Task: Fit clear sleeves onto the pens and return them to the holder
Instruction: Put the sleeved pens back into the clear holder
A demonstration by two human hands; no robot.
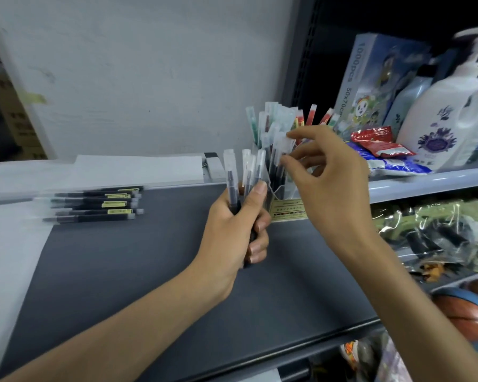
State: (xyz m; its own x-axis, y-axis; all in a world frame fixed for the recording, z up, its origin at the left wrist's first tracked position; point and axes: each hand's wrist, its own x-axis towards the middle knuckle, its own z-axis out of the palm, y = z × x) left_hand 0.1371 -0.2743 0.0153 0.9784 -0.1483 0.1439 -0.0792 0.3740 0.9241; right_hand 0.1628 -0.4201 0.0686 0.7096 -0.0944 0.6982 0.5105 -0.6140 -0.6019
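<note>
Head view of a dark grey table (pixel 149 271) set against a pale wall, with a shop shelf (pixel 425 180) at the right. The left hand (pixel 232 230) grips a bundle of sleeved pens (pixel 247 172) upright above the table: the fingers curl round the dark barrels and the thumb presses on the front of the bundle, while the clear sleeve tops stand free above the fist. The right hand (pixel 331 183) reaches over to the holder (pixel 286 209), a clear stand with a yellow label on its front that sits at the table's far right edge, just beside the shelf. Its forefinger and thumb pinch the clear top of one sleeved pen (pixel 282 142) standing among the pens in the holder; the other fingers are loosely bent and hold nothing. The holder is crowded with further sleeved pens (pixel 276 119), some with green and some with red showing near the top, all roughly upright and fanned outwards. At the left of the table a row of loose pens (pixel 94 204), dark with yellow labels, lies flat and side by side, well apart from both hands; motion blur hides whether they wear sleeves. A white sheet (pixel 138 168) lies behind them. The shelf carries a puzzle box (pixel 370 78), a white bottle (pixel 447 114) and a red packet (pixel 378 142); a basketball (pixel 467 312) shows below.
</note>
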